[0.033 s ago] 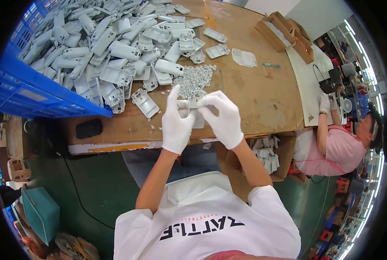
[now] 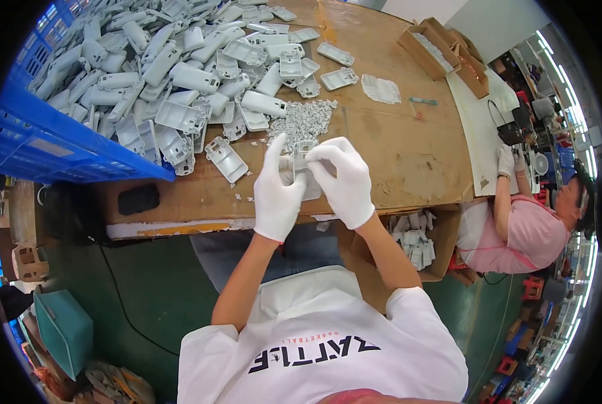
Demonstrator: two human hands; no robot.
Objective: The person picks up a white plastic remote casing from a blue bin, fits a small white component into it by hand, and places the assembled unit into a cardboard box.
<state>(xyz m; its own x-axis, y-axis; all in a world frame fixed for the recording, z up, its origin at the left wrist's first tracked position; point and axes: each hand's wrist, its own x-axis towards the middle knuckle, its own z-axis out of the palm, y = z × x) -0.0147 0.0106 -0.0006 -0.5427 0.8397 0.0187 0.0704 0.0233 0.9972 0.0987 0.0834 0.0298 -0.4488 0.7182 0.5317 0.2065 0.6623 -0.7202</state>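
In my white-gloved left hand [image 2: 277, 202] is a light grey plastic housing [image 2: 305, 148], gripped with the thumb raised along its left side. My gloved right hand [image 2: 348, 180] bends over the housing's far end, thumb and fingertips pinched against its right side. Whatever sits between those fingertips is too small or hidden to name. Just beyond the hands lies a heap of tiny whitish parts [image 2: 304, 120]. One loose housing [image 2: 226, 160], hollow side up, rests left of my left hand. A large pile of similar housings [image 2: 193, 79] covers the table's far left.
A blue plastic crate [image 2: 65, 145] borders the pile. On the cardboard-covered table [image 2: 408, 148] lie a black object [image 2: 138, 200], a clear bag [image 2: 380, 89] and a teal pen-like tool [image 2: 423, 101]. A carton of white parts [image 2: 442, 252] stands below, right. A co-worker [image 2: 526, 232] sits right.
Both hands have shifted very slightly, with the right fingertips drawn a little lower along the housing. The housing stays in my left hand.
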